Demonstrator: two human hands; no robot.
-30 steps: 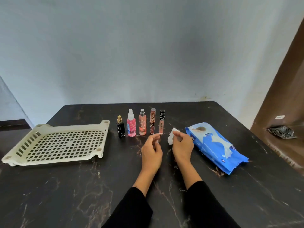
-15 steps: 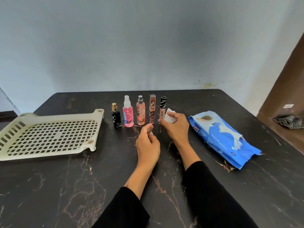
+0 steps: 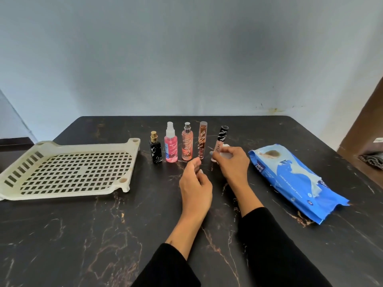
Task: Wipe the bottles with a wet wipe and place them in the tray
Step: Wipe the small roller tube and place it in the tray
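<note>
Several small bottles stand in a row at the table's middle: a black one with a gold cap (image 3: 155, 151), a pink spray bottle (image 3: 171, 149), a peach spray bottle (image 3: 187, 147) and a brown tube (image 3: 201, 141). My right hand (image 3: 233, 162) pinches the black-capped lip gloss tube (image 3: 220, 139) at its lower part, tilted to the right, with a white wet wipe (image 3: 225, 159) bunched in the same hand. Just in front of the row hovers my left hand (image 3: 195, 187), fingers loosely curled and holding nothing. The cream perforated tray (image 3: 68, 193) lies to the left with nothing in it.
A blue pack of wet wipes (image 3: 296, 179) lies on the right of the dark marble table (image 3: 103, 235). A brown wooden shelf with a dark cloth (image 3: 373, 160) stands at the far right edge. A plain wall rises behind the table.
My right hand, with the wipe, moved forward to the rightmost tube and took hold of it, tilting it. My left hand shifted slightly forward toward the row.
</note>
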